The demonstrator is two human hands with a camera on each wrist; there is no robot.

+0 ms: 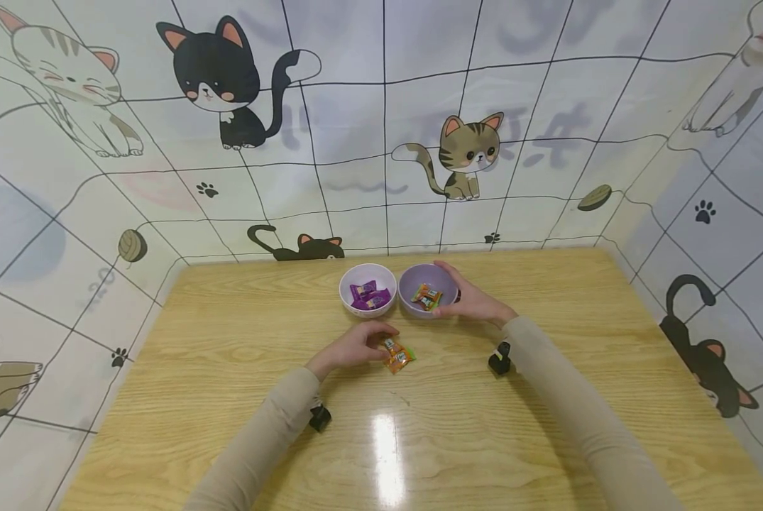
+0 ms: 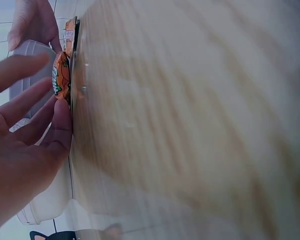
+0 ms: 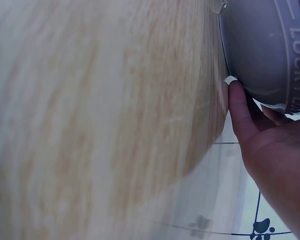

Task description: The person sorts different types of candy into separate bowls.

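Two orange-wrapped candies (image 1: 399, 360) lie on the table in front of the bowls. My left hand (image 1: 355, 345) is beside them, thumb and fingers spread around their left end. In the left wrist view, a fingertip of the left hand (image 2: 27, 125) is at the edge of the nearer candy (image 2: 61, 75); the thumb stands apart from it. My right hand (image 1: 473, 298) holds the right side of a purple bowl (image 1: 409, 278), which contains orange-wrapped candies (image 1: 427, 297). In the right wrist view, the fingers of the right hand (image 3: 275, 150) lie against the bowl's outer wall (image 3: 257, 50).
A white bowl (image 1: 349, 278) with purple-wrapped candies (image 1: 370, 295) stands directly left of the purple bowl. Both are on a wooden table (image 1: 240, 312) near its back edge. A cat-patterned wall covering (image 1: 355, 170) rises behind and at both sides.
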